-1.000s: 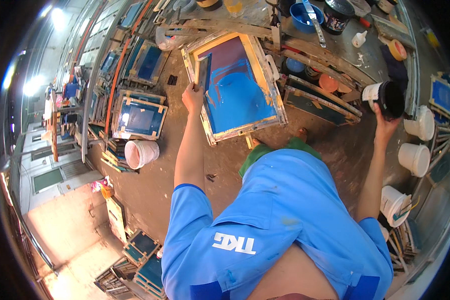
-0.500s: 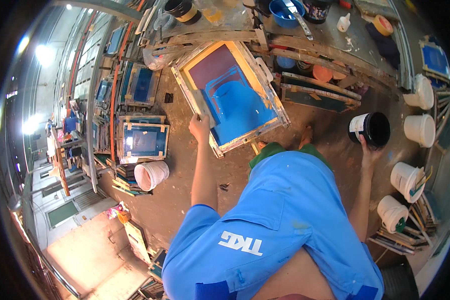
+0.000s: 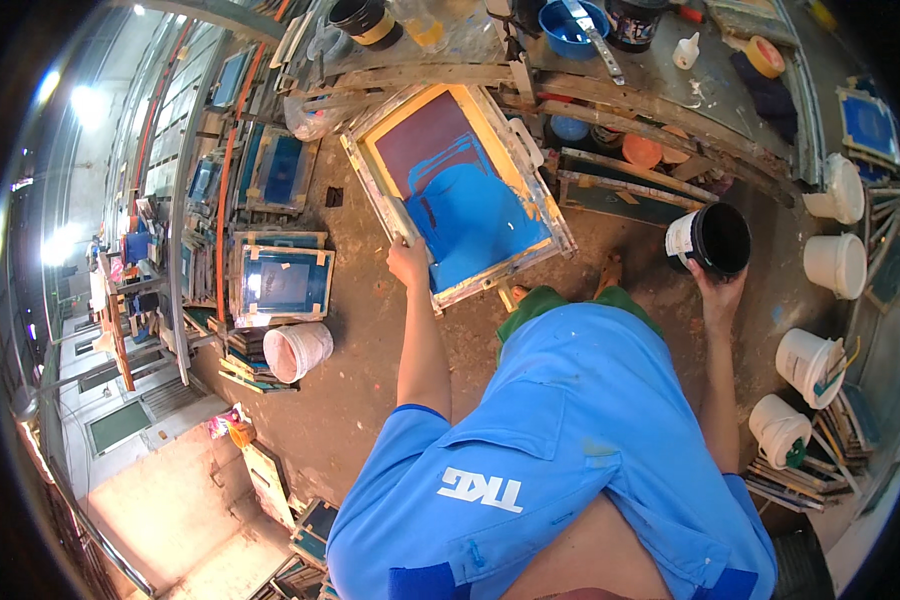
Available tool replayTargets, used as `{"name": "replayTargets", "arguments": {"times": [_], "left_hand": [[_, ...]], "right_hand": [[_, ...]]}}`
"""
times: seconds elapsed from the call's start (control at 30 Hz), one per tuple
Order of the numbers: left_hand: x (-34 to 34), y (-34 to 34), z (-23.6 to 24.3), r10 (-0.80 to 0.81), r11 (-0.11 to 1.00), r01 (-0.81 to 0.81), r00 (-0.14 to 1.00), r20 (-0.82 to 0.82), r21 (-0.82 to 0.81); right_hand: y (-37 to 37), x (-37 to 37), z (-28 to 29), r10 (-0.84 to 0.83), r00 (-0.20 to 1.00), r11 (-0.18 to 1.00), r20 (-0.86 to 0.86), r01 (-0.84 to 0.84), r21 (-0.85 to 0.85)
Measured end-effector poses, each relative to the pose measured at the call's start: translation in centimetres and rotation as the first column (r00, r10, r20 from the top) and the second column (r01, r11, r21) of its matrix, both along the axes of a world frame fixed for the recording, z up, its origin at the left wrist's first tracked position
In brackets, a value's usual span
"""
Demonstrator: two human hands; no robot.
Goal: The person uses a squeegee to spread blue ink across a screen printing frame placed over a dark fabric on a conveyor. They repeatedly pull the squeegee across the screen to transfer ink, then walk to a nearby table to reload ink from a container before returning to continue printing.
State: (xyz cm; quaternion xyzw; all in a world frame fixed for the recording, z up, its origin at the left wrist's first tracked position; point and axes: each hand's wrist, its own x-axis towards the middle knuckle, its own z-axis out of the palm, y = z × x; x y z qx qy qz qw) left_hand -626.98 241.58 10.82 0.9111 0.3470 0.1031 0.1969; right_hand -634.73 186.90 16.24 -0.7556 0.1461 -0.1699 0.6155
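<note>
A screen printing frame (image 3: 560,232) leans tilted ahead of me, its mesh plum-coloured at the top with wet blue ink (image 3: 475,225) over the lower part. My left hand (image 3: 408,262) is closed on the lower end of a pale squeegee (image 3: 398,217), which lies along the frame's left side; part of it is hard to tell from the frame. Off to the right, my right hand (image 3: 718,290) grips a black tub (image 3: 722,240) with a white label from below. The tub's open mouth faces up, its inside dark.
Above the frame runs a cluttered workbench (image 3: 660,90) with a blue bowl (image 3: 560,40) and a spatula across it. White buckets (image 3: 835,265) line the right side. More screens (image 3: 285,280) and a pinkish bucket (image 3: 298,352) stand at left.
My right hand has brought the black tub left, toward my body. The squeegee has shifted from lying over the mesh to close along the frame's left side.
</note>
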Motion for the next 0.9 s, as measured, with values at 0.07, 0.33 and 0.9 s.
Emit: {"name": "replayTargets", "arguments": {"times": [0.07,0.33,0.9], "left_hand": [[0.7,0.6,-0.8,-0.014,1.000,0.014,0.999,-0.032,0.009],[6.5,3.5,-0.4,-0.178,0.983,0.181,0.980,-0.089,0.037],[14.9,-1.7,2.8,-0.733,0.590,0.798,0.594,-0.331,0.125]], "right_hand": [[0.0,0.1,0.2,0.014,1.000,1.000,0.016,-0.014,-0.006],[0.1,-1.0,-0.5,0.019,0.999,1.000,-0.028,-0.019,-0.002],[2.2,-3.6,-0.2,-0.052,0.993,0.997,-0.107,0.058,0.051]]}}
